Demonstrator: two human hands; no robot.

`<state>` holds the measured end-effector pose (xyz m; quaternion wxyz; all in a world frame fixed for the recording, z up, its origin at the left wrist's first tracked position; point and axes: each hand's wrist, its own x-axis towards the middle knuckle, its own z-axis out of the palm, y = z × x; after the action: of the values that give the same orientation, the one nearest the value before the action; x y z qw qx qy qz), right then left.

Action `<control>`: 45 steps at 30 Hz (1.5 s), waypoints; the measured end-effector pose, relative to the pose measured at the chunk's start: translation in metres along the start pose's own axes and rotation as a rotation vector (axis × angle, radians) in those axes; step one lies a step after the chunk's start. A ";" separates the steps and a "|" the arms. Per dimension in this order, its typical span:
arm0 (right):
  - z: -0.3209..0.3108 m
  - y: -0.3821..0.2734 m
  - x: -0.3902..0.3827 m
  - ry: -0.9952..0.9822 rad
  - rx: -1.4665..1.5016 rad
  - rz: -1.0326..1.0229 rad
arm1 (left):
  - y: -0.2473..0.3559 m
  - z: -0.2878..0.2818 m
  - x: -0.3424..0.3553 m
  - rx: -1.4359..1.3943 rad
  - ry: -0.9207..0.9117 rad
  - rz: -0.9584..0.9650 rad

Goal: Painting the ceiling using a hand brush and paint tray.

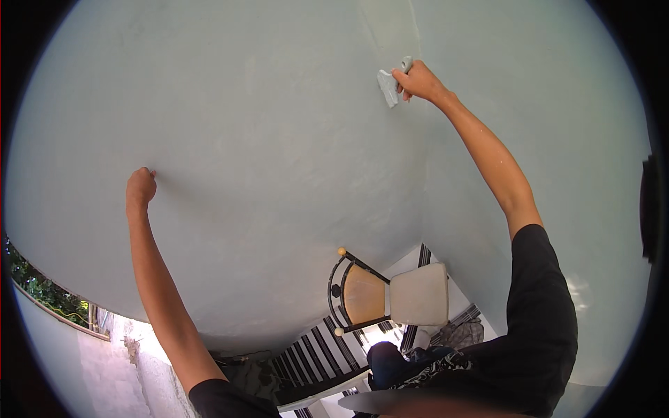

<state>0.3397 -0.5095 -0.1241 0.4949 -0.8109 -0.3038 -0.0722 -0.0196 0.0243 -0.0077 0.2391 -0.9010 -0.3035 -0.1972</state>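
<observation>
High up near the corner, my right hand (419, 81) grips a paintbrush (387, 88). Its wide head is coated in pale paint and points to the lower left, and the holed end of the handle sticks up past my fingers. The brush is close against the pale grey-blue wall (279, 125); I cannot tell whether it touches. Above it runs a lighter strip (390, 28) beside the corner line. Farther left and lower, my left hand (142, 187) is closed in a fist at the wall, casting a shadow. Whatever is inside that fist, if anything, is hidden.
Below stands a chair (419, 294) with a pale seat, a tan back and a black metal frame. Black-and-white striped steps (317, 355) lie under it, with a crumpled grey cloth (463, 334) nearby. At lower left, an opening (52, 292) shows greenery.
</observation>
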 end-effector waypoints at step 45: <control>-0.099 -0.099 0.100 0.018 -1.054 -1.063 | 0.004 -0.007 -0.009 -0.031 0.040 -0.043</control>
<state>0.3830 -0.5185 0.0422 -0.0582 -0.6840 -0.5758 -0.4440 -0.0252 0.0138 -0.0081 0.2270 -0.8936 -0.3150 -0.2251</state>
